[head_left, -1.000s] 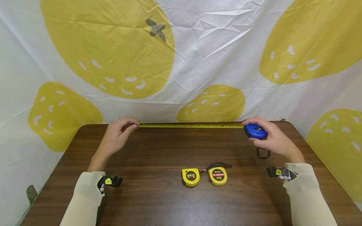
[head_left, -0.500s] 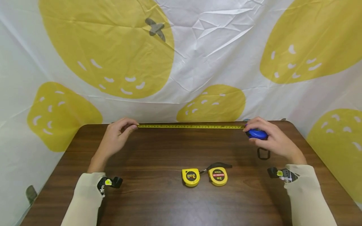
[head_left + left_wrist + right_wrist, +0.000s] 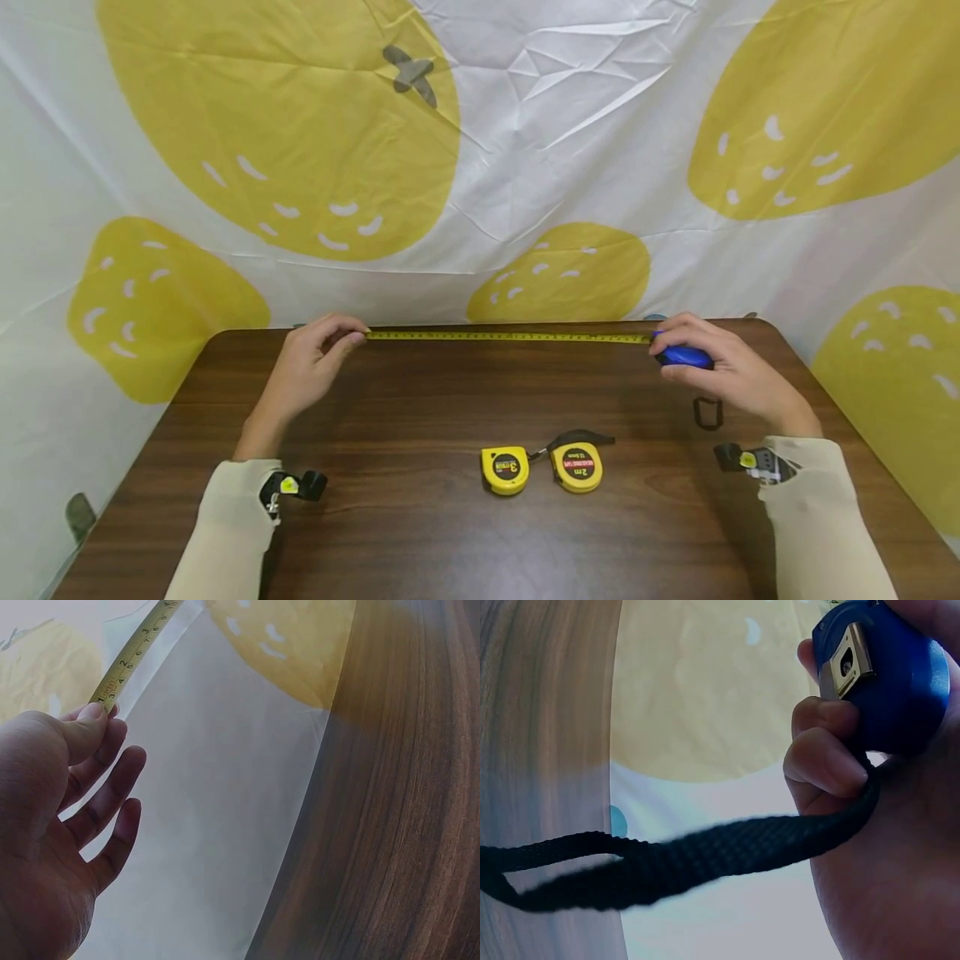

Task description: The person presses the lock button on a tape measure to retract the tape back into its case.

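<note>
My left hand (image 3: pixel 309 358) pinches the free end of a yellow tape blade (image 3: pixel 495 337) between thumb and index finger; the left wrist view shows its low numbers right at the thumb, the other fingers loosely bent. In the head view the blade runs straight along the table's far edge to a blue tape measure (image 3: pixel 686 357), which my right hand (image 3: pixel 727 367) grips with fingers curled round the case. A metal belt clip (image 3: pixel 849 661) shows on the case in the right wrist view. From the case hangs a black wrist strap (image 3: pixel 697 859).
Two yellow tape measures lie mid-table: one marked 3 m (image 3: pixel 505 471) at left and one marked 2 m (image 3: pixel 577 467) at right, with a black strap (image 3: pixel 581 437) behind them. Beyond the brown wooden table (image 3: pixel 405 533) hangs a white cloth (image 3: pixel 570 167) printed with yellow fruit.
My right hand has shifted slightly right and the blue case has tilted, showing less of its face; the strap swings a little right. The left hand stays almost still.
</note>
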The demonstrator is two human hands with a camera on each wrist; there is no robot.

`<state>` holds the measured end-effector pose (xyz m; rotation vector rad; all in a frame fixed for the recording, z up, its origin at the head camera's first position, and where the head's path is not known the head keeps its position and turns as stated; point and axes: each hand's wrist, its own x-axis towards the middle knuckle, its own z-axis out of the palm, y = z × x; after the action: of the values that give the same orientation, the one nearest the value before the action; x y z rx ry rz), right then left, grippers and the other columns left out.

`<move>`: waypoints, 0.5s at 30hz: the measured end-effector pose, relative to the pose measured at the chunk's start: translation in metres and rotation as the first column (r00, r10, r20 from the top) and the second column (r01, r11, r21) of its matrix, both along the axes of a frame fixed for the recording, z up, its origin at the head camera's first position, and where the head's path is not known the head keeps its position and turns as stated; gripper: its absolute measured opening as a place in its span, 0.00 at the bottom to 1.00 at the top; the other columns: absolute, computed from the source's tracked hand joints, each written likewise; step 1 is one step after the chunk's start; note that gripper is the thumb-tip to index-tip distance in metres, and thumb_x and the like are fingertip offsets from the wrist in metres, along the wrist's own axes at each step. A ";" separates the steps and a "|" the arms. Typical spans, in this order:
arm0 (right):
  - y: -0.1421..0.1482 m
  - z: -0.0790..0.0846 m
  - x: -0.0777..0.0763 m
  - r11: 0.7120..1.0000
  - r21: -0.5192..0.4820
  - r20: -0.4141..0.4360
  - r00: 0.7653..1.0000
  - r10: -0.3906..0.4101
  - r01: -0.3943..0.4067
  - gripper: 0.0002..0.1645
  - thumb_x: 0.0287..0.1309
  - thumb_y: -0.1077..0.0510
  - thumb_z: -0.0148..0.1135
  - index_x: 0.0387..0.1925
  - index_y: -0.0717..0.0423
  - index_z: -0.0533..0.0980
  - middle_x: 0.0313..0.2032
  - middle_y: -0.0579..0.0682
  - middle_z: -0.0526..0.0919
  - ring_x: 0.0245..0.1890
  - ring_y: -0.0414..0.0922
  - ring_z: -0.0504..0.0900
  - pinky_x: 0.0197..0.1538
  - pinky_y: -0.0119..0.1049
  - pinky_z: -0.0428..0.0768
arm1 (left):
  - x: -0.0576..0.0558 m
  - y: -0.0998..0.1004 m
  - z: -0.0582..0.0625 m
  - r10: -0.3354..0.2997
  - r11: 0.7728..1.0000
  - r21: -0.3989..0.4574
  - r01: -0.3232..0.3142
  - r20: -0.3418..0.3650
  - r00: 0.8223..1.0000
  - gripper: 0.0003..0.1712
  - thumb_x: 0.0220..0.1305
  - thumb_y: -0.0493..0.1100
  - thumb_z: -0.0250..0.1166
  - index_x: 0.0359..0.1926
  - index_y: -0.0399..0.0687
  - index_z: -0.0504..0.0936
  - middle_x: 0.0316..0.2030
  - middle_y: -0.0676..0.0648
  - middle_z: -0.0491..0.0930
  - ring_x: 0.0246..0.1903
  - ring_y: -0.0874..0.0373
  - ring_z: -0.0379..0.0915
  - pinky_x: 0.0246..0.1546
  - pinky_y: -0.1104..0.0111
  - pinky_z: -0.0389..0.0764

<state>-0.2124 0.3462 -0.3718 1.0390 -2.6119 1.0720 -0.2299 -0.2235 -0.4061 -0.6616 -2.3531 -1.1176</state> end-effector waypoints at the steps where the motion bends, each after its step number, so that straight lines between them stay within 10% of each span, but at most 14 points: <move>1: 0.000 0.000 0.000 1.000 -0.001 0.001 1.000 0.005 -0.005 0.23 0.70 0.71 0.70 0.55 0.43 0.83 0.58 0.47 0.82 0.56 0.40 0.78 0.56 0.26 0.73 | 0.000 0.000 0.000 0.001 1.000 -0.001 -0.001 0.001 1.000 0.05 0.79 0.34 0.68 0.48 0.42 0.89 0.41 0.47 0.88 0.37 0.58 0.78 0.41 0.73 0.76; 15: -0.002 0.003 -0.002 0.995 0.003 -0.042 0.994 0.098 -0.098 0.26 0.67 0.77 0.69 0.50 0.42 0.81 0.54 0.48 0.81 0.56 0.39 0.77 0.57 0.27 0.73 | 0.001 0.006 0.002 -0.005 1.000 -0.017 0.005 0.009 1.000 0.05 0.80 0.35 0.67 0.48 0.42 0.90 0.42 0.48 0.89 0.39 0.56 0.82 0.42 0.73 0.78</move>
<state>-0.2147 0.3440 -0.3690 1.1881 -2.5522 1.0574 -0.2292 -0.2172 -0.4044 -0.6704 -2.3724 -1.1061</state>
